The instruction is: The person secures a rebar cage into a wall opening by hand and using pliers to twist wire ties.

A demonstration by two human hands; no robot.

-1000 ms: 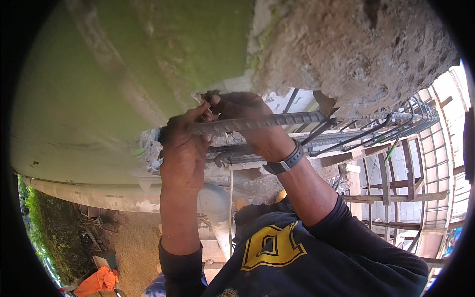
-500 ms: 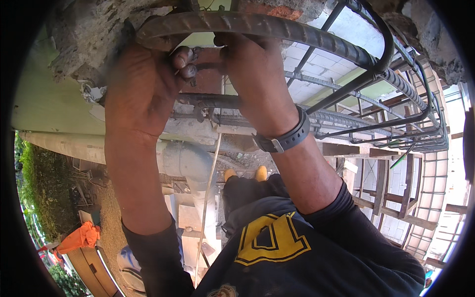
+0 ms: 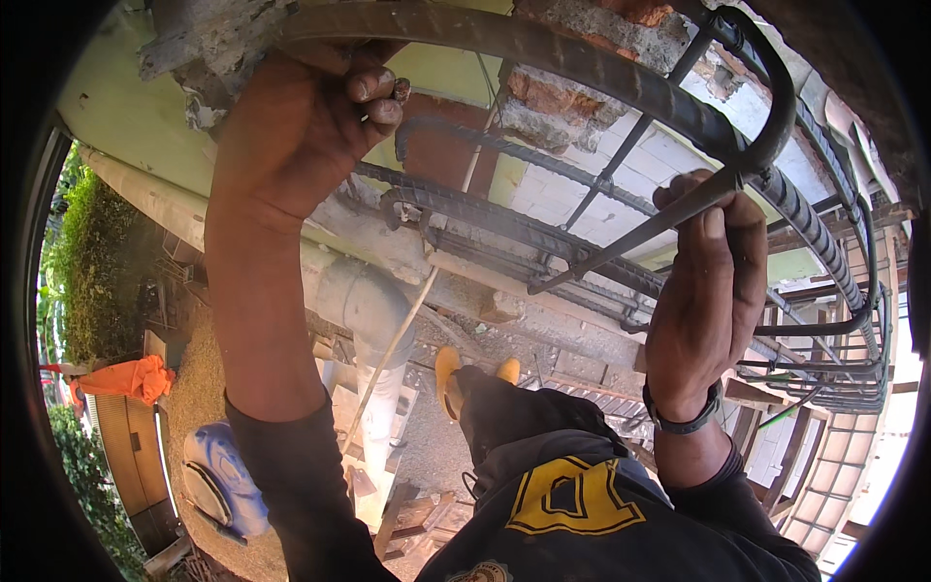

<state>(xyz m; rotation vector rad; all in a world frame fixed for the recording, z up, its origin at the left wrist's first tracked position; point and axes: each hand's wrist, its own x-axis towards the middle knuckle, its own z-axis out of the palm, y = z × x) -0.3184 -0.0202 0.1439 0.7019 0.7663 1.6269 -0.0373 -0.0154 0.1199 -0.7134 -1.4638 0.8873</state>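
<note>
A thick ribbed steel bar (image 3: 582, 64) arches across the top of the view. My left hand (image 3: 301, 136) is raised to its left end, palm showing and fingers curled in. The bar hides part of that hand, and what its fingers hold cannot be made out. Over on the right, my right hand (image 3: 713, 281) has its fingers closed round a thinner bent stirrup bar (image 3: 621, 241), just below where it meets the thick bar. More long bars (image 3: 524, 218) of the same rebar cage run below and behind.
Broken concrete and brick (image 3: 567, 102) edge the top. Beneath the cage, a grey pipe elbow (image 3: 364, 296) joins a white pipe, with a thin pale rod (image 3: 412, 310) slanting past it. Yellow boots (image 3: 447, 378) stand far below. An orange cloth (image 3: 131, 378) and blue-white sack (image 3: 223, 475) lie lower left.
My right hand has left the spot beside my left hand and moved right and down onto the stirrup. My left hand stays near the thick bar's end. The view has shifted slightly.
</note>
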